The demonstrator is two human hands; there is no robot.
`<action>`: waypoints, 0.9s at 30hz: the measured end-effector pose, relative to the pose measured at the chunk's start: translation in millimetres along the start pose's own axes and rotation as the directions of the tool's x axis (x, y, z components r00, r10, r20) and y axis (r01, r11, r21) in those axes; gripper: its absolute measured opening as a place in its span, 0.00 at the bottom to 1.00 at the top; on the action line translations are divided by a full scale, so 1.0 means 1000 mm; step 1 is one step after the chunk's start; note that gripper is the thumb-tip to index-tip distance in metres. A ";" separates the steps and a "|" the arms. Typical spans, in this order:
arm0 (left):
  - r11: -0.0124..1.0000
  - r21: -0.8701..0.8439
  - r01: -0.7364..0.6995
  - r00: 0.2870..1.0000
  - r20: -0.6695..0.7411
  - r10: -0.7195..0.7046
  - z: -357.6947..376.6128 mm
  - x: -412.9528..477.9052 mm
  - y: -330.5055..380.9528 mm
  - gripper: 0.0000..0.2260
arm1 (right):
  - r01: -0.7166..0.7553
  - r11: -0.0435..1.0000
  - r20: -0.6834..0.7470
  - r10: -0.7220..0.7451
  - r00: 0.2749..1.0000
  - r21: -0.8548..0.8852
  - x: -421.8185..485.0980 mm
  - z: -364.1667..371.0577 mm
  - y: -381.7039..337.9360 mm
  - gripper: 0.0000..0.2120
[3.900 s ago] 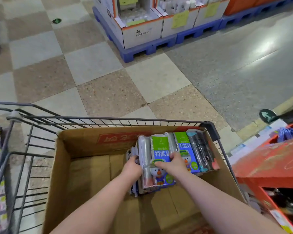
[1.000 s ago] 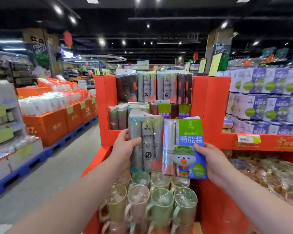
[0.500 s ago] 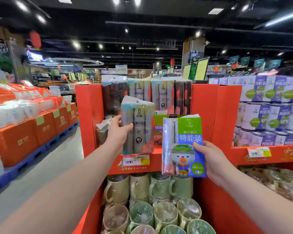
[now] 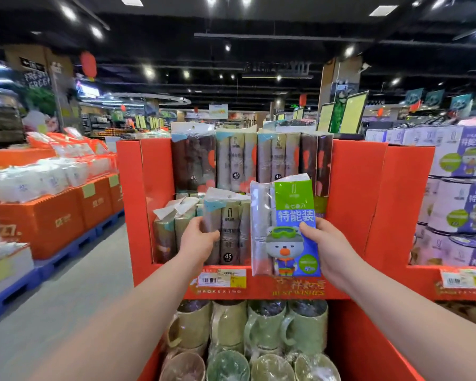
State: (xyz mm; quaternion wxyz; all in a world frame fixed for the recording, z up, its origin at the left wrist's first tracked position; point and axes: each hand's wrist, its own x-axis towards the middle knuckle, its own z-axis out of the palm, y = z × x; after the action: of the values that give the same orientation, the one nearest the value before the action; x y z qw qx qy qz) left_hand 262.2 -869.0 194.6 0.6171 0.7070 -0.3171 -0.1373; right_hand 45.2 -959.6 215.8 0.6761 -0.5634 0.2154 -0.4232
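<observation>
My left hand [image 4: 197, 239] grips a grey-beige pack of rolls [image 4: 228, 229] marked 45, held upright at the lower shelf of the red display stand [image 4: 352, 199]. The pack stands beside similar packs [image 4: 168, 232] on that shelf. My right hand [image 4: 324, 243] holds a green and blue pack with a cartoon figure [image 4: 286, 229] upright in front of the stand, its thumb on the front. More packs of rolls [image 4: 248, 160] fill the upper shelf.
Wrapped green and beige mugs [image 4: 259, 325] sit below the shelf. Purple and white cylinder packs [image 4: 462, 188] stack to the right. Orange boxes on blue pallets [image 4: 52, 215] line the left, with a grey aisle floor [image 4: 74, 284] between.
My left hand has lowered the grey-beige pack and brought it in against the lower shelf among the other packs. The right hand keeps the cartoon pack in much the same place.
</observation>
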 end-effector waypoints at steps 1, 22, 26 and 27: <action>0.998 0.056 0.016 1.000 -0.013 -0.016 0.000 -0.001 -0.005 0.19 | 0.000 1.000 0.016 0.000 1.000 -0.007 0.007 0.003 0.003 0.06; 0.838 0.522 -0.159 0.985 0.023 0.172 -0.018 -0.019 0.000 0.23 | -0.071 0.837 0.245 0.239 0.940 -0.543 0.061 0.047 0.051 0.27; 0.866 0.475 -0.155 0.978 -0.052 0.203 -0.026 -0.015 0.002 0.18 | 0.005 0.862 0.186 0.104 0.977 -0.507 0.064 0.061 0.068 0.27; 0.869 0.471 -0.150 0.979 -0.052 0.198 -0.027 -0.014 0.002 0.17 | 0.012 0.854 0.162 0.085 0.983 -0.520 0.065 0.065 0.070 0.27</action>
State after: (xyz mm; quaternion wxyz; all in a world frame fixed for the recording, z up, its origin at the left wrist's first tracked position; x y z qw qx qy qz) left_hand 266.9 -839.2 199.0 0.4546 0.8085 -0.3722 0.0339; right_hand 153.7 -974.5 179.3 0.5237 -0.7561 0.2706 -0.2844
